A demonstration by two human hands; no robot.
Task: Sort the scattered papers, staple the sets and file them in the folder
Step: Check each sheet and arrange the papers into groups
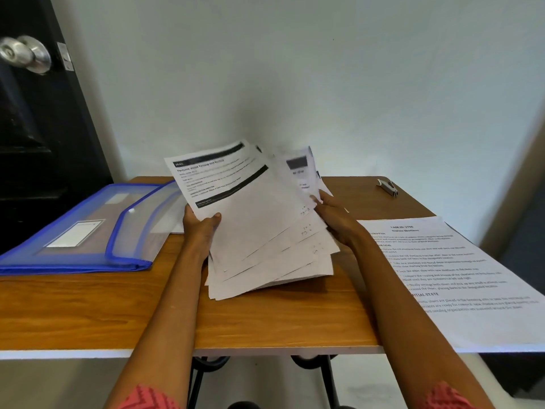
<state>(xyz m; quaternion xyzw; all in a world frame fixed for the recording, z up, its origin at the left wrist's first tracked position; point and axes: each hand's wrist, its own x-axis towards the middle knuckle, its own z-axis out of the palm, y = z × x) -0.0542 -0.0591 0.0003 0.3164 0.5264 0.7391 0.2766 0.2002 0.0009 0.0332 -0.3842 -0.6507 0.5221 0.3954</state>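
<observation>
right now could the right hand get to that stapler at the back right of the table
Probably not freely. The right hand is busy gripping the fanned stack of papers together with the left hand. The tabletop between it and the stapler looks bare, so once it lets go the path seems open.

Fanned stack of printed papers (259, 231), white with black header bars, held tilted above the wooden table, lower edges uneven, top sheet facing up. Single printed sheet (451, 278) lies flat at table's right, overhanging the front edge. Blue translucent folder (85, 231) lies flat at left, flap open. Small stapler (387, 187) at far right corner, well apart from the papers.
</observation>
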